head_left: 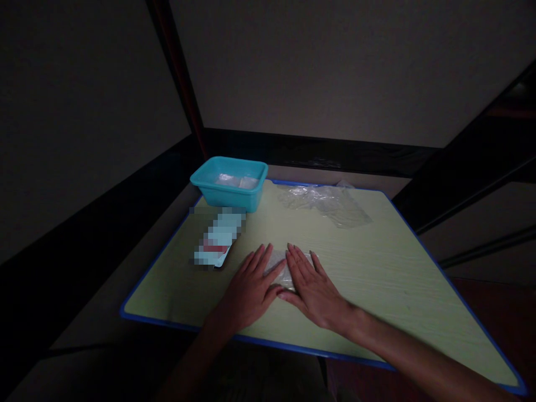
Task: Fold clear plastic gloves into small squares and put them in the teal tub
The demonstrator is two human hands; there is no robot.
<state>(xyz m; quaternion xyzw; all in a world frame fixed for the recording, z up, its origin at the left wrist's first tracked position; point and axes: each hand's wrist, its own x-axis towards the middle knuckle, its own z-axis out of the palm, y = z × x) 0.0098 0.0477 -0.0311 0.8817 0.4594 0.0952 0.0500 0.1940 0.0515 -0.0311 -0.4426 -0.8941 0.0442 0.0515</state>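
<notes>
I see a left hand (249, 290), fingers slightly apart, and a right hand (314, 287), 3 fingers together, thumb and little finger apart, flat on clear plastic (277, 260) at the near middle of the pale table (377, 268), a blue tub (230, 196) far left.

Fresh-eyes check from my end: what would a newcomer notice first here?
Probably the bright turquoise basin at the far left of the pale table. Next, the left hand and right hand, laid flat over a small piece of clear plastic near the front. Beyond them lies crumpled clear sheeting.
</notes>
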